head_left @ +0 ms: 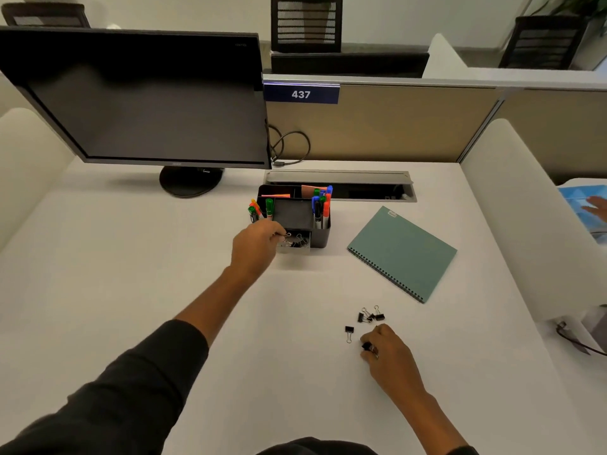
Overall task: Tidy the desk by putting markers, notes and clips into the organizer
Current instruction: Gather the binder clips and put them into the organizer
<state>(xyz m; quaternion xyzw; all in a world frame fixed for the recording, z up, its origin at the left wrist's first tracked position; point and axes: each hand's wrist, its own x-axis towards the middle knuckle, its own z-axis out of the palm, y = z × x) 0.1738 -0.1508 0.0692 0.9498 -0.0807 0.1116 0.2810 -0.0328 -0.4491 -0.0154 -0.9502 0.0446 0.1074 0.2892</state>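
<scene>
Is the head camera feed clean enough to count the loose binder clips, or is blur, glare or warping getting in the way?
Head view: even, soft light, no glare on the desk; wide-angle bending at the edges; loose binder clips sharp enough near centre, but the clustered ones overlap; the one in the right hand is mostly hidden; the drawer is dim.

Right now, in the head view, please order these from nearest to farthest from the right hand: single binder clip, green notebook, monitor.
1. Single binder clip, just left of the right hand.
2. Green notebook, beyond it, to the right.
3. Monitor, far back left.
</scene>
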